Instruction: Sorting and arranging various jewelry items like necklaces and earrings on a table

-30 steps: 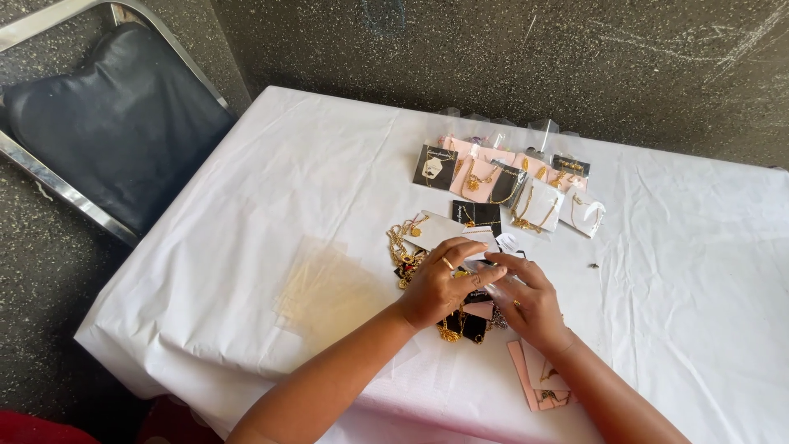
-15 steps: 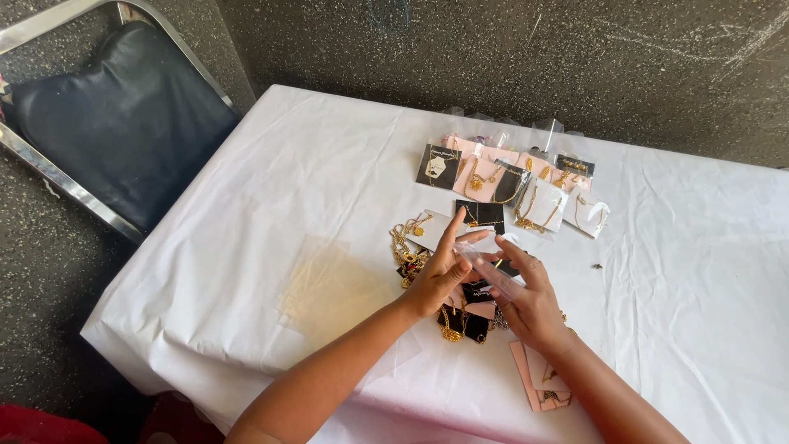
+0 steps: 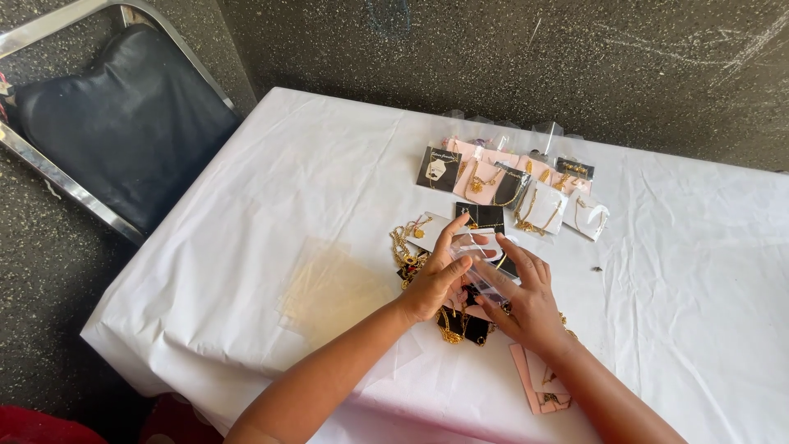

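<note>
Head view shows both hands lifted a little off the jewellery pile since a moment ago, left hand (image 3: 434, 284) and right hand (image 3: 526, 300) now pinching a clear plastic sleeve (image 3: 481, 255) above the white tablecloth (image 3: 246, 247).

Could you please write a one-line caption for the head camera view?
Both hands, left hand and right hand, handle a clear plastic sleeve over gold jewellery on a white tablecloth.

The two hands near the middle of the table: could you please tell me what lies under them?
Under the left hand and right hand lies a heap of gold chains and black cards, on the white tablecloth. A clear sleeve is between the fingers. The heap's middle is covered.
</note>
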